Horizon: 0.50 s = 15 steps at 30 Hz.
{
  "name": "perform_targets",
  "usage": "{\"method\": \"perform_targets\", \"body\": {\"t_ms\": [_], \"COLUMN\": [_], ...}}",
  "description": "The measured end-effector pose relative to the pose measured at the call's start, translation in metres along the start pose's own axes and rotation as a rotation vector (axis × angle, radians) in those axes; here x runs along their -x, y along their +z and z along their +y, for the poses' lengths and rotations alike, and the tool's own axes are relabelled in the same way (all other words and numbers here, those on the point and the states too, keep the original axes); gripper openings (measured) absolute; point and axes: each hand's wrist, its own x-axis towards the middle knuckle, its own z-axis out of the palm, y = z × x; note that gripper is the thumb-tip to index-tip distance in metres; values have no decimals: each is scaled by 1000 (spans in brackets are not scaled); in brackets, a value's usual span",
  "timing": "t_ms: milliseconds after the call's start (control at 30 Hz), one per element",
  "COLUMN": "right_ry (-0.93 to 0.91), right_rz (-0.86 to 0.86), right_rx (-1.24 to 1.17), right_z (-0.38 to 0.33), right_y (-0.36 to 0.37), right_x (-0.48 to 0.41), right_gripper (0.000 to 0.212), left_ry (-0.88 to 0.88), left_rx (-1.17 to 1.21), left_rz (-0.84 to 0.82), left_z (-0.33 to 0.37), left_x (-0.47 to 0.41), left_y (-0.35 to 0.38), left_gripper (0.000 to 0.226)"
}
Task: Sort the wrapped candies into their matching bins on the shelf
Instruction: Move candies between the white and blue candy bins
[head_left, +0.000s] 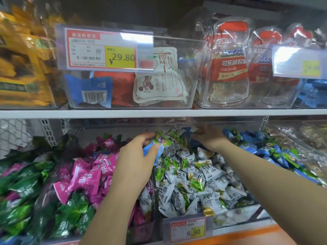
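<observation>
Pinched blue candy (148, 149) in left hand (134, 161) above white bin (235, 218); belonged in blue bin (307, 161), right of it, nearer right hand (209, 137) (grip hidden).

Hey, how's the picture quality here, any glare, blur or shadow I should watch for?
Head view throughout: glare streaks the upper price tag; the right hand is dim and soft under the shelf; the candies the left hand pinches read clearly; yellow packets at the left edge smear.
</observation>
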Motion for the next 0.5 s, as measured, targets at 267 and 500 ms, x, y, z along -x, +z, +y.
{"method": "perform_targets", "body": {"t_ms": [267, 500], "right_ry": [-50, -77], "right_rz": [82, 293], "right_rx": [138, -429], "right_z": [5, -5], "right_y": [2, -22], "right_x": [14, 86], "right_gripper": [20, 7], "left_ry": [-32, -55], "left_rx": [11, 19], "left_rz": [-20, 20], "left_z": [4, 8], "left_x": [2, 5], "left_y": [-4, -3], "left_gripper": [42, 13]}}
